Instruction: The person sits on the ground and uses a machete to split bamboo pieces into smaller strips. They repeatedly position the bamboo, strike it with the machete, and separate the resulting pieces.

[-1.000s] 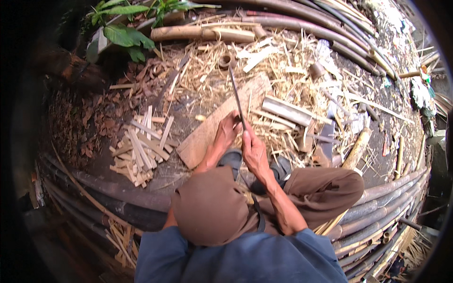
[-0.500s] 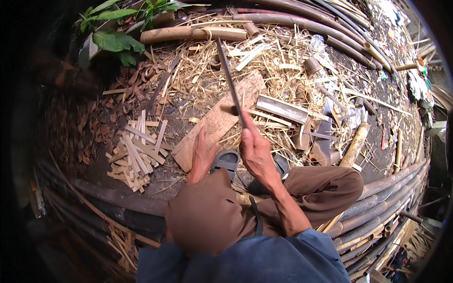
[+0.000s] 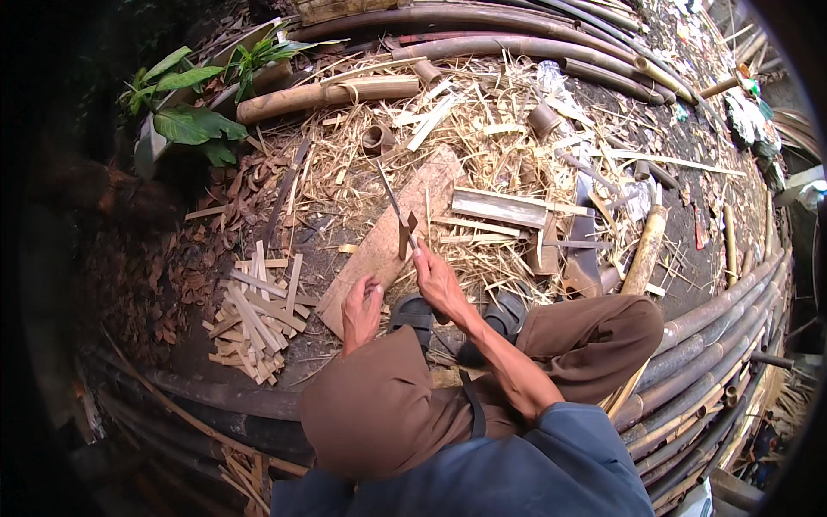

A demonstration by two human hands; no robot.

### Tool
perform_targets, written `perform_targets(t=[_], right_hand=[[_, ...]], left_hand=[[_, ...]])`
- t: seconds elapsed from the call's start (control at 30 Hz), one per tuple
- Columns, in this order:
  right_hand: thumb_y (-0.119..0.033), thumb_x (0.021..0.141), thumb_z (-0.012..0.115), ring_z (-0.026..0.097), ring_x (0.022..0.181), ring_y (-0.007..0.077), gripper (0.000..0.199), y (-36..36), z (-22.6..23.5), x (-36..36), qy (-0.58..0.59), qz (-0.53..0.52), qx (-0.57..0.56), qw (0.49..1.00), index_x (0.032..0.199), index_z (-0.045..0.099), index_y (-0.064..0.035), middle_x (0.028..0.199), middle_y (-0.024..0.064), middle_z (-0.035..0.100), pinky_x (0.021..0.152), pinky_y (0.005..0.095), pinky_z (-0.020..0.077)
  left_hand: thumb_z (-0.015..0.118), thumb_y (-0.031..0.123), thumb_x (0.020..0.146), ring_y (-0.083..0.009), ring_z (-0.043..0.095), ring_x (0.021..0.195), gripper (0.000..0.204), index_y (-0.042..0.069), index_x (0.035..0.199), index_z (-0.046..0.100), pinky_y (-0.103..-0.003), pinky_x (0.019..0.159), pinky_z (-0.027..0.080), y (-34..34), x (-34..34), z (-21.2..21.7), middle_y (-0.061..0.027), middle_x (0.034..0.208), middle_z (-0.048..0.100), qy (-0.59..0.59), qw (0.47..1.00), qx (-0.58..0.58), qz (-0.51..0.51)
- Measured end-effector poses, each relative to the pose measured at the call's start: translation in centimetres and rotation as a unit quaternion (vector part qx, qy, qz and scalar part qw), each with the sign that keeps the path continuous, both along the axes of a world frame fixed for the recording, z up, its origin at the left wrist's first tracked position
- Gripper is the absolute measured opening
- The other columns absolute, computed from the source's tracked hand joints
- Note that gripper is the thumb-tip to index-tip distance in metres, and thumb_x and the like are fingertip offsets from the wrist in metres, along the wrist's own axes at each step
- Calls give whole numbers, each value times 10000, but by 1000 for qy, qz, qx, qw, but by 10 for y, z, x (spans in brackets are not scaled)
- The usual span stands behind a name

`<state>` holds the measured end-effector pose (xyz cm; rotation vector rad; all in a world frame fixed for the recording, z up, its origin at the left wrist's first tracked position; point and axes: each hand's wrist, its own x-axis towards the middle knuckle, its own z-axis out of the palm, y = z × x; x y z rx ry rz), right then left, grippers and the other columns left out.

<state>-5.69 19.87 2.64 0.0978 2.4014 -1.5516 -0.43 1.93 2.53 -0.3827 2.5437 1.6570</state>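
Observation:
My right hand [image 3: 441, 283] is closed round the handle of a long-bladed knife [image 3: 389, 191], its blade slanting up and away over a wooden board [image 3: 357, 261]. A short brown bamboo piece [image 3: 403, 240] stands against the blade close to the handle; whether the edge is sunk into it I cannot tell. My left hand [image 3: 362, 308] is over the near end of the board, fingers loosely bent and apart, with nothing visible in them. Left of the board lies a heap of pale split bamboo strips [image 3: 256, 314].
Shavings [image 3: 482, 103] cover the ground beyond the board. A saw [image 3: 584, 241] and a bamboo length [image 3: 648, 250] lie to the right. Bamboo poles [image 3: 517, 47] line the far side, with more poles [image 3: 689, 366] beside my knee. Sandals [image 3: 413, 317] are on my feet.
The knife has come down and tilted left, with the bamboo piece now upright against its blade. My left hand's fingers have bent more. The whole view has shifted slightly.

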Motion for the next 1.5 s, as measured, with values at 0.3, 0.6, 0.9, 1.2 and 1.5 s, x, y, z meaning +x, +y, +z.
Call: perform_targets(t=[0.3, 0.6, 0.9, 1.2, 1.5], right_hand=[[-307, 1014, 395, 635, 932, 416, 435, 5, -21, 0, 39, 26, 18, 999, 1325, 490, -17, 919, 308, 627, 811, 466, 469], [-323, 1003, 431, 589, 854, 502, 381, 2, -46, 6, -52, 52, 27, 997, 1063, 598, 15, 828, 304, 614, 752, 489, 457], [-501, 880, 582, 504, 1234, 415, 855, 15, -61, 0, -28, 123, -42, 991, 1485, 237, -5, 1314, 338, 491, 1047, 417, 394], [-179, 794, 652, 665, 856, 405, 344, 39, -71, -14, -71, 82, 89, 990, 1100, 604, -29, 880, 260, 668, 794, 478, 528], [-139, 933, 443, 698, 764, 320, 212, 59, -66, -41, 43, 261, 379, 887, 1121, 541, -139, 841, 163, 680, 595, 463, 547]], left_hand=[[556, 105, 933, -231, 654, 935, 303, -41, 1199, 567, -333, 809, 517, -1, 1, 10, -170, 1028, 672, 16, 1000, -5, 17], [597, 217, 947, -279, 553, 1164, 494, -37, 1337, 433, -376, 964, 463, -10, 0, 21, -208, 1269, 544, 36, 996, 51, 60], [749, 298, 814, -188, 622, 944, 543, 32, 1240, 542, -317, 792, 510, 28, -121, 35, -101, 1019, 656, 157, 972, -35, -171], [678, 200, 827, -96, 479, 505, 265, 17, 678, 558, -298, 485, 406, 85, -172, 8, -47, 554, 551, 120, 977, 7, -174], [626, 174, 864, -130, 549, 584, 179, 23, 822, 540, -299, 513, 454, 103, -172, 15, -82, 720, 593, 228, 957, -58, -172]])
